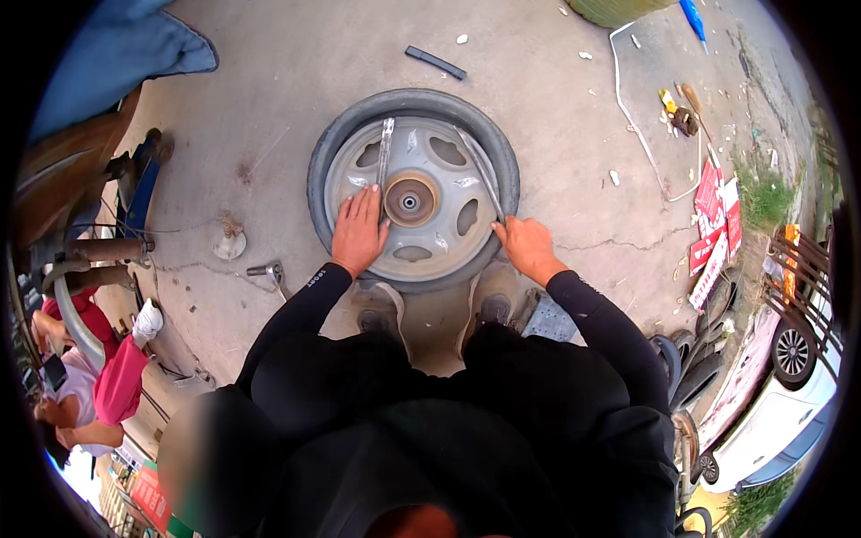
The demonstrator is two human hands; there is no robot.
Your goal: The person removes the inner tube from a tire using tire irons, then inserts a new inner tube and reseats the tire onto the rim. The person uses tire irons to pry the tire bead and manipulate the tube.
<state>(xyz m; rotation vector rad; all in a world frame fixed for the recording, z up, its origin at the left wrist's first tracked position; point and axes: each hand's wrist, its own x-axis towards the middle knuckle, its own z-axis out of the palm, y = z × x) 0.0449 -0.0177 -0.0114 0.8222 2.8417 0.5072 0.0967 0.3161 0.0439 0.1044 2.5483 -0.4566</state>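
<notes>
A small wheel with a silver-grey steel rim (345, 175) and a black tyre (325, 134) lies flat on the ground in front of my shoes. My left hand (360, 231) lies on the rim's left side, fingers stretched out. Alongside those fingers a metal tyre lever (387, 148) runs from the hub area to the far rim edge; whether the hand touches it I cannot tell. My right hand (527, 247) is closed round the near end of a second tyre lever (480, 166). That lever slants across the rim's right side, its far tip near the rim's far edge.
A black bar (436, 63) lies beyond the wheel. To the left are a ratchet wrench (272, 273), a round metal piece (230, 242) and a seated person in pink (117, 377). Red cardboard (710, 215), a white cord (632, 121) and old tyres (713, 359) lie right.
</notes>
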